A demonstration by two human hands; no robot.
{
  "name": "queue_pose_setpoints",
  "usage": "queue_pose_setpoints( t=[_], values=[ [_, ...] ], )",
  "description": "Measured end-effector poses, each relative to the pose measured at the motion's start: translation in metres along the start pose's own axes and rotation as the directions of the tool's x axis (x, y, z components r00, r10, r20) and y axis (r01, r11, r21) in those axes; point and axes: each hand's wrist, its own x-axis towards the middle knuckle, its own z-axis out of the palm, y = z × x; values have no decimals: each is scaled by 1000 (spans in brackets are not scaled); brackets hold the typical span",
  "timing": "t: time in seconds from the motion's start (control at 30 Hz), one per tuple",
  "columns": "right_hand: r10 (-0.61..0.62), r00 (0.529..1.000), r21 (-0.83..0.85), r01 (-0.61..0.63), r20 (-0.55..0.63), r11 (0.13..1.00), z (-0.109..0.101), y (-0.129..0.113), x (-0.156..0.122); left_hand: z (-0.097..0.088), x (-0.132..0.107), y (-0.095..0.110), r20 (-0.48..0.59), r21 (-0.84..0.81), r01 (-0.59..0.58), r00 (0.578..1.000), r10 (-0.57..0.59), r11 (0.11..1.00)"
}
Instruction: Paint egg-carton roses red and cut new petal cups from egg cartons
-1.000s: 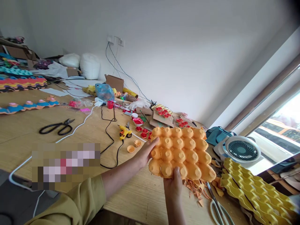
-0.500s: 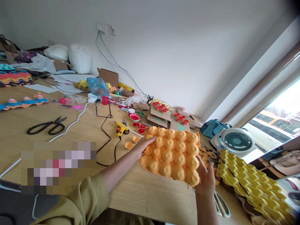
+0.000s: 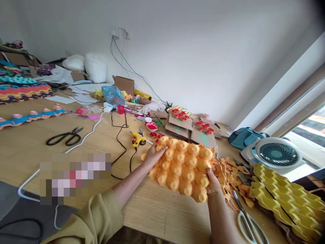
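An orange egg tray [image 3: 182, 166] is held up, tilted, above the front of the table, its bumpy side facing me. At its left edge my left hand [image 3: 153, 156] grips it with the thumb over the front. My right hand [image 3: 213, 181] is closed on the lower right edge, thumb on the front face. The fingers behind the tray are hidden. Just beyond it lie a yellow glue gun [image 3: 138, 139] and red-painted cup pieces [image 3: 153, 135]. White-handled scissors [image 3: 250, 223] rest beside my right forearm.
Yellow egg trays [image 3: 286, 200] and orange scraps [image 3: 227, 173] lie to the right, near a fan [image 3: 276, 152] and a teal bag [image 3: 243, 137]. Black scissors [image 3: 64, 137] and a white cable [image 3: 88, 137] are on the left. Cardboard with red flowers [image 3: 203, 130] stands behind.
My right hand has closed onto the tray's right edge, its thumb now on the front. The view has turned slightly left, and the tray sits a little further left and tilted.
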Motion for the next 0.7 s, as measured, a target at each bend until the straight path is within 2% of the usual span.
queue_pose_setpoints(
  t=[0.27,0.7],
  values=[
    [73,993,109,-64,-87,992,14,2,-12,5,-6,1,51,-17,48,998,-47,999],
    [28,989,116,-11,-146,993,17,-10,-14,10,-24,19,233,-212,165,966,-114,963]
  ],
)
